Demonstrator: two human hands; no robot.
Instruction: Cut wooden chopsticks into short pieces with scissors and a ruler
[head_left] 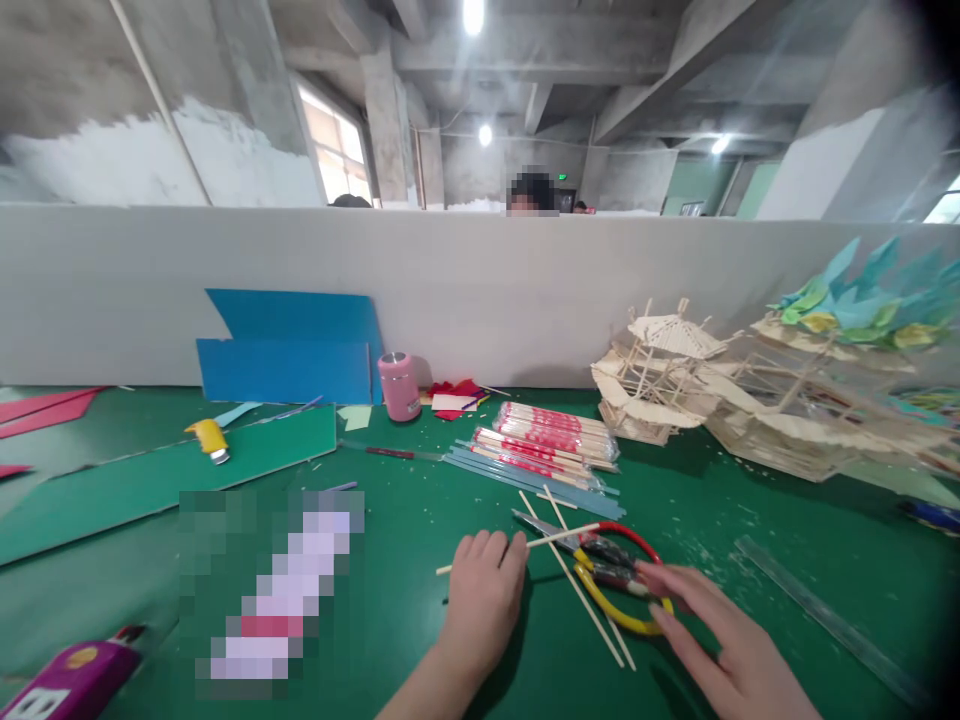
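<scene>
My left hand is closed, palm down, around a thin wooden stick whose two ends stick out on either side. That stick crosses over the scissors, which lie on the green table with dark-wrapped grips and one red and one yellow handle loop. At the handles, my right hand has its thumb and fingers apart, the tips touching or just above the loops. Two more loose sticks lie across each other beside and partly under the scissors.
Wrapped stick bundles lie behind blue-grey strips. Stick-built models stand at the back right, a pink cup at the partition. Leftward are a yellow cutter, a green board and a purple tool. A clear strip lies right.
</scene>
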